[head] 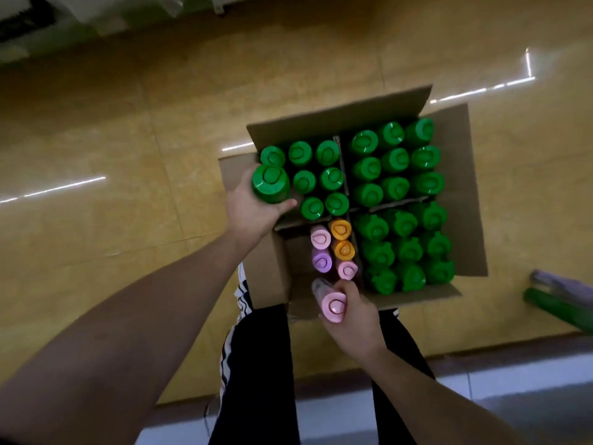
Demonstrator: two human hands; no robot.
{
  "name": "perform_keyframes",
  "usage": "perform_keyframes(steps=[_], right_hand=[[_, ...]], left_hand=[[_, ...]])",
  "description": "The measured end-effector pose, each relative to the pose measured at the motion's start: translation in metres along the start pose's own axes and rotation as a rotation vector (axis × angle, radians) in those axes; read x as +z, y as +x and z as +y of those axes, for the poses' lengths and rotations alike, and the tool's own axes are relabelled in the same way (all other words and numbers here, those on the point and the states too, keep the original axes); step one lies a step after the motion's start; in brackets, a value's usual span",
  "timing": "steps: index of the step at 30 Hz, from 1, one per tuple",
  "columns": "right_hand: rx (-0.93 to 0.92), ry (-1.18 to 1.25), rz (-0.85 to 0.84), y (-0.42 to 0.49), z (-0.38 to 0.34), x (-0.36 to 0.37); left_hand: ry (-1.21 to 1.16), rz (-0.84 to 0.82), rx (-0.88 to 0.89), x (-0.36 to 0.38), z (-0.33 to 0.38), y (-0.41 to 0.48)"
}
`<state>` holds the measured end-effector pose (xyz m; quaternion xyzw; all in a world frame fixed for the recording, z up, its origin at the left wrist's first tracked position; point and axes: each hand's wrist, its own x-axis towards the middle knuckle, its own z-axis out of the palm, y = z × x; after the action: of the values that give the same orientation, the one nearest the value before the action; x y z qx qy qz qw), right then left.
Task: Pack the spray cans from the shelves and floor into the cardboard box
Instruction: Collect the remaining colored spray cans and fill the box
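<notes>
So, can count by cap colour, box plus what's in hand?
Green cans: 26, one in the left hand
Pink cans: 3, one in the right hand
Orange cans: 2
Purple cans: 1
Total: 32
One blurred can by the right hand left out.

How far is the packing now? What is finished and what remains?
Done: both right compartments of the cardboard box look full of green-capped cans. In hand: the left hand holds a green can over the far left compartment; the right hand holds a pink-capped can over the near left one. Left: gaps in both left compartments, plus loose cans on the floor.
</notes>
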<state>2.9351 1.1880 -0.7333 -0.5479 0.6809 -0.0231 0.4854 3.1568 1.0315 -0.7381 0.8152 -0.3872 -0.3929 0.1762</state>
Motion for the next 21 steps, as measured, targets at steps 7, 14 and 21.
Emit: perform_keyframes(steps=[7, 14, 21], right_hand=[[0.185, -0.064, 0.057, 0.02, 0.038, 0.061], [0.26, -0.351, 0.193, 0.062, 0.069, 0.1], [0.33, -0.39, 0.224, 0.068, 0.072, 0.116]], left_hand=[[-0.004, -0.014, 0.011, 0.048, -0.059, 0.029], [0.074, 0.056, 0.097, 0.097, -0.1, 0.058], [-0.025, 0.112, 0.009, 0.121, -0.109, 0.07]])
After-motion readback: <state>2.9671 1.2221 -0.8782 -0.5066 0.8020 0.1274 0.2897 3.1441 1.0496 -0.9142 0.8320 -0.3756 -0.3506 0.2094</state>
